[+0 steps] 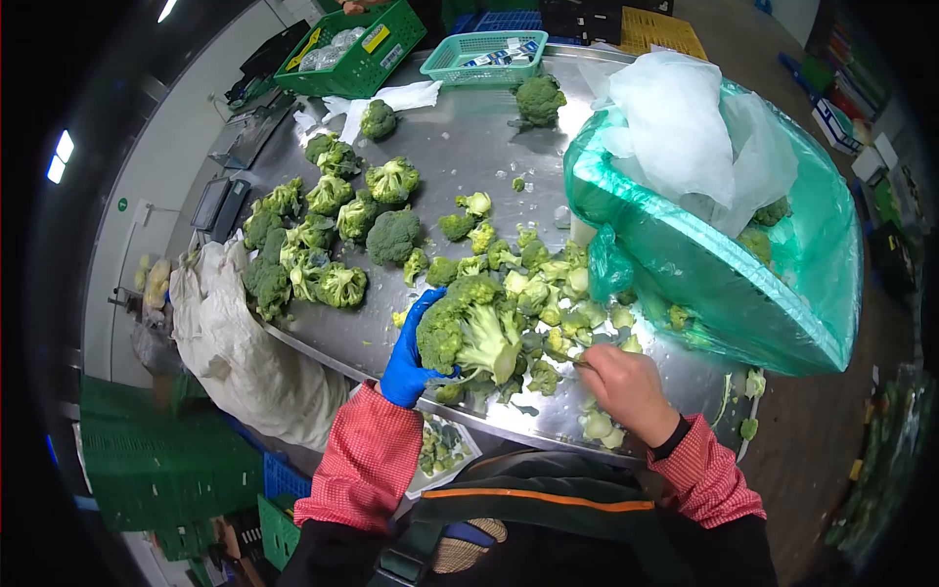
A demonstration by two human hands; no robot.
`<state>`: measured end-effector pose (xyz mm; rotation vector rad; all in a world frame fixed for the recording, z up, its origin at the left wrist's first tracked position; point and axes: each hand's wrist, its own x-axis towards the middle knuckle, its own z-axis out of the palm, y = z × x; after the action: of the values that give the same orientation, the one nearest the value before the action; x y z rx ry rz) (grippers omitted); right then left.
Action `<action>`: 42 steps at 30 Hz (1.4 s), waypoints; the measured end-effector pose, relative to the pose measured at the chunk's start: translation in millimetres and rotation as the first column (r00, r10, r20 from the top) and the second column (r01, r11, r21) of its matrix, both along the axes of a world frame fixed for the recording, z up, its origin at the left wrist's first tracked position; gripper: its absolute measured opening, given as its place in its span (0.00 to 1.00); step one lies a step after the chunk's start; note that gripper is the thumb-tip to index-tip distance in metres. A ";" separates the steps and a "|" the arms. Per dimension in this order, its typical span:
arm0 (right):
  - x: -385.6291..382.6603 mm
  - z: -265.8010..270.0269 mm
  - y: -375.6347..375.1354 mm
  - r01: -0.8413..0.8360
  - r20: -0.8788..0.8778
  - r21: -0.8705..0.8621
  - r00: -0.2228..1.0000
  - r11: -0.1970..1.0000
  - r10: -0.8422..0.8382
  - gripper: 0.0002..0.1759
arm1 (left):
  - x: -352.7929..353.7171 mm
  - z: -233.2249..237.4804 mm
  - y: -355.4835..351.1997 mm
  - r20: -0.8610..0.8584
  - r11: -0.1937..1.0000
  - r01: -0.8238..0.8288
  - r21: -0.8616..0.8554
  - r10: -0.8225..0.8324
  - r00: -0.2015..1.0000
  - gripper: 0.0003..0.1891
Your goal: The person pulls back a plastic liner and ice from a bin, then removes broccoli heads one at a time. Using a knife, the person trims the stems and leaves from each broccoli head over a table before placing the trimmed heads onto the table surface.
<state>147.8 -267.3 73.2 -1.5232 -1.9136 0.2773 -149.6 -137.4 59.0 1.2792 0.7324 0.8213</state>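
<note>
My left hand [408, 352], in a blue glove, grips a large broccoli head [469, 328] at the near edge of the steel table [469, 147]. My bare right hand [626, 386] is closed beside its stem; a thin blade tip seems to stick out toward the broccoli, but I cannot make it out clearly. Cut florets and stem pieces [553, 293] lie in a heap just behind both hands. Whole broccoli heads [323, 235] are piled on the table's left side.
A crate lined with a green plastic bag [724, 264] stands at the right. Green baskets [484, 54] sit at the far end. A white sack [245, 342] hangs at the left edge. Stem scraps [597, 426] lie by my right wrist.
</note>
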 end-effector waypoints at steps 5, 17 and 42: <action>-6.6 14.6 16.2 -0.041 0.112 0.050 0.993 0.998 0.036 0.09 | 3.0 18.2 -0.7 -0.044 0.984 0.164 -0.074 -0.168 0.985 0.60; 20.0 -50.4 37.4 0.140 0.117 -0.001 0.983 0.990 -0.139 0.04 | -7.5 -3.0 -1.7 0.122 0.683 0.226 -0.695 -0.197 0.973 0.51; -55.5 -20.4 28.0 -0.178 -0.796 -0.483 0.498 0.858 -0.345 0.12 | -0.9 -4.6 -3.7 0.528 0.638 0.217 -0.739 0.348 0.775 0.31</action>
<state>92.3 -239.2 52.8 -1.3408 -0.9240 1.3430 -150.4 -141.1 54.3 0.1266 0.4721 0.7948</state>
